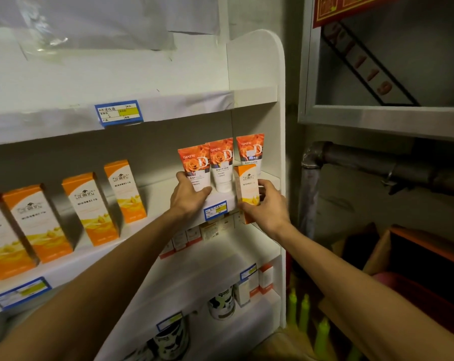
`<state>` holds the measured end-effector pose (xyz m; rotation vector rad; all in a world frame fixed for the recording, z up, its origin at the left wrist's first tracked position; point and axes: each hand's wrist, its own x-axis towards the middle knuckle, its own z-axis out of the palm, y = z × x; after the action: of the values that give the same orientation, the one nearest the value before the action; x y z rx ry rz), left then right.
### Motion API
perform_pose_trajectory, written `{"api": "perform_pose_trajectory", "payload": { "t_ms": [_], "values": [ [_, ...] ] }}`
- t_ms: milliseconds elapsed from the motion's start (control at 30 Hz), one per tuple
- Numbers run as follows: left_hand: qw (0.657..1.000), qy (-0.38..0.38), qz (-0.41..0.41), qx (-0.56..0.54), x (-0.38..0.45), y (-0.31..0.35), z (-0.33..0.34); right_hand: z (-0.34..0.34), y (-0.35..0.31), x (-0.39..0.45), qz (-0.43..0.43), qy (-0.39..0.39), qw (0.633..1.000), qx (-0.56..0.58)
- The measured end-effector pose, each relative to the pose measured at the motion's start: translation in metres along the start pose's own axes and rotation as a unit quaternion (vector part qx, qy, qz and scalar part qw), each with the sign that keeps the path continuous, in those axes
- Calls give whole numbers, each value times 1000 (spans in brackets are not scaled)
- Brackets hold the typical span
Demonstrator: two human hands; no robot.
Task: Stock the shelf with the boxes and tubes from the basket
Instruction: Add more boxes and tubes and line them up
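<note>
Three orange rose-print tubes stand cap-down at the right end of the white shelf [168,194]. My left hand [188,198] grips the leftmost tube [194,164] at its base. The middle tube [222,162] and the right tube [250,149] stand free beside it. My right hand [266,208] holds an orange and white box [246,186] upright at the shelf's front edge, in front of the right tube. Several matching boxes, such as the nearest one [125,190], stand in a row to the left. The basket is not in view.
A blue price tag [215,210] sits on the shelf edge between my hands. Lower shelves hold small boxes [266,278] and tins [222,303]. The shelf's side panel [282,152] is close on the right. Pipes [377,162], cardboard boxes [392,246] and green bottles [305,311] lie beyond it.
</note>
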<state>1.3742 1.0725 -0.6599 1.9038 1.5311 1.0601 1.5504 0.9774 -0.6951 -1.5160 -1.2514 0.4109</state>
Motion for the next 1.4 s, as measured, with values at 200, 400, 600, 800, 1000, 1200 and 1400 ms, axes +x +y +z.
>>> {"api": "perform_pose_trajectory", "payload": {
  "t_ms": [200,400,600,800,1000,1200,1400],
  "values": [
    [1000,8,-11,5,2,7,4,-2,-13,-1,-9,3,1000,-3],
    [1000,10,0,6,-4,11,1,-13,-16,-4,-10,8,1000,-13],
    [995,24,38,91,-29,6,-32,-2,-30,-12,-5,4,1000,7],
    [969,1,133,211,-60,2,-95,23,-63,-28,-15,-23,1000,7],
    [939,1,210,272,-97,0,-147,52,-96,-48,-40,-35,999,-2],
    [881,32,283,377,-130,-19,-164,68,-114,-58,-49,-45,997,-33],
    [810,123,310,482,-119,-13,-215,80,-131,-52,-53,-54,997,-16]
  ]
}}
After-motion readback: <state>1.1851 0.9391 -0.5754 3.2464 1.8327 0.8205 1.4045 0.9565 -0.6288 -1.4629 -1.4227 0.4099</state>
